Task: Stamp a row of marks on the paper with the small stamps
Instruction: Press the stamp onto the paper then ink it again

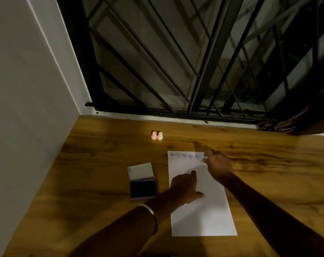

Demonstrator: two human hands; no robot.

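A white sheet of paper (200, 216) lies on the wooden table (94, 149), with a row of several faint blue marks (184, 156) along its top edge. My right hand (217, 166) is at the paper's top right corner, shut on a small teal stamp (205, 158) at the right end of that row. My left hand (185, 184) rests flat on the middle of the paper, fingers apart, holding nothing. A pink stamp (154, 135) and a cream stamp (160, 135) stand side by side farther back on the table.
An open ink pad (142, 188) with its dark pad showing and its white lid folded back lies left of the paper. A barred window (194, 62) runs along the table's far edge. A white wall (27, 89) bounds the left side.
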